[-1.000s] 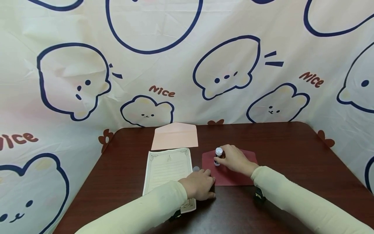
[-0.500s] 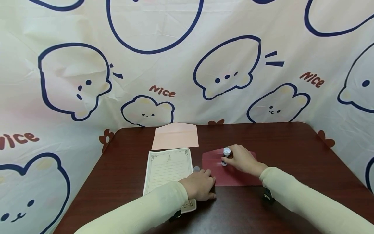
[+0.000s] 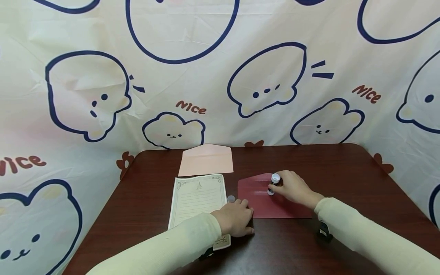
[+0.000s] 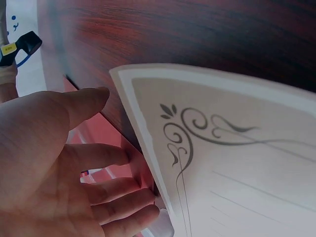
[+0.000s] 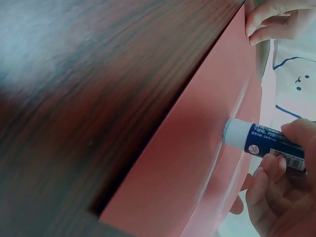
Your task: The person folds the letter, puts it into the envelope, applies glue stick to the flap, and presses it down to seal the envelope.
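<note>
My right hand [image 3: 293,187] grips a glue stick [image 3: 274,185] with a dark blue label, thumb and fingers round its barrel. In the right wrist view, the white end of the glue stick [image 5: 242,132] touches the red envelope [image 5: 173,153] near its flap fold. Shiny wet-looking streaks run along that fold. At the envelope's left edge, my left hand [image 3: 235,218] rests with its fingertips on the red paper. From the left wrist, the left hand [image 4: 74,158] shows extended, slightly bent fingers. Just beyond them is a small translucent cap [image 3: 231,199].
A bordered, lined letter sheet [image 3: 196,198] lies left of the red envelope, partly under the left forearm. Behind it a pale pink envelope [image 3: 206,163] lies with its flap up. Cartoon-printed cloth [image 3: 213,84] hangs round the dark wooden table [image 3: 330,168].
The glue stick has slid rightward across the red envelope in my right hand. More of the envelope's left part shows now. My left hand has stayed in place.
</note>
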Action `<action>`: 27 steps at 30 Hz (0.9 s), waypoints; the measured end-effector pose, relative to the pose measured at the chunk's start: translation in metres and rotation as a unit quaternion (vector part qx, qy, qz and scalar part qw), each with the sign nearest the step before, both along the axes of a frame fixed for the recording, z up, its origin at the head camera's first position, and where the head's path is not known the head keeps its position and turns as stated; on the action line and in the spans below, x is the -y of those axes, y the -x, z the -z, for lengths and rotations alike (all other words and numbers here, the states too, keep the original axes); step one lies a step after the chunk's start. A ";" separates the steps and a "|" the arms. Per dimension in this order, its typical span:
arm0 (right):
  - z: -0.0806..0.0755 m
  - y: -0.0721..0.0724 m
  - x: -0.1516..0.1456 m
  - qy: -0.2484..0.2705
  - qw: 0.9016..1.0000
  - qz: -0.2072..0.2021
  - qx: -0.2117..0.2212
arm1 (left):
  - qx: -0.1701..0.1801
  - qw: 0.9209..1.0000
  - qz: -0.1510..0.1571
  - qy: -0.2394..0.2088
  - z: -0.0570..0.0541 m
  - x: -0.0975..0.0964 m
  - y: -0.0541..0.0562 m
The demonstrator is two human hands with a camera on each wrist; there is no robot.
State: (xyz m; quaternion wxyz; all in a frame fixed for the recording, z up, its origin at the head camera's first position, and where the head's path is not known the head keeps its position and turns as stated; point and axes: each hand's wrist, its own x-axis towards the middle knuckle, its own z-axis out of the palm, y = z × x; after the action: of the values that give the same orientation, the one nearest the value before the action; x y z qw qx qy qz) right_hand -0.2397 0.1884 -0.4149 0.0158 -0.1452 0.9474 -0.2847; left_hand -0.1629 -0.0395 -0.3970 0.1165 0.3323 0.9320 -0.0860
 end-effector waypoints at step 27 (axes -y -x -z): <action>-0.007 -0.007 -0.049 -0.026 1.000 0.009 -0.009 | -0.005 1.000 -0.003 -0.003 0.000 -0.002 0.001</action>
State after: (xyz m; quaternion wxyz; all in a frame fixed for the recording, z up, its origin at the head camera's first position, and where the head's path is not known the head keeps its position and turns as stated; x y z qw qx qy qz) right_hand -0.2325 0.2374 -0.4075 0.0091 -0.1390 0.9559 -0.2585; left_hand -0.1634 -0.0376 -0.3972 0.1108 0.3292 0.9339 -0.0848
